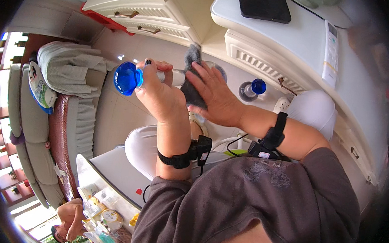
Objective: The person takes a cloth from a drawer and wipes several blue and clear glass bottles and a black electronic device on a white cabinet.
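Observation:
My left hand [160,90] is wrapped around the clear stem of a glass piece whose deep blue glass knob [126,78] sticks out to the left. A dark grey cloth [192,93] lies against the clear glass to the right of that hand. My right hand [217,94] holds the cloth there, its fingers spread over it and partly hiding the glass. On the floor beyond stands a second clear glass piece with a blue ball top [258,86]. More clear glass [219,71] shows behind my right fingers; which piece it belongs to I cannot tell.
White drawer cabinets [173,18] line the far side. A remote control [331,54] and a black flat device [265,6] lie on the white top at right. A cushioned sofa [38,120] is at left. Lower left, a person [70,219] sits beyond a table of packages [110,216].

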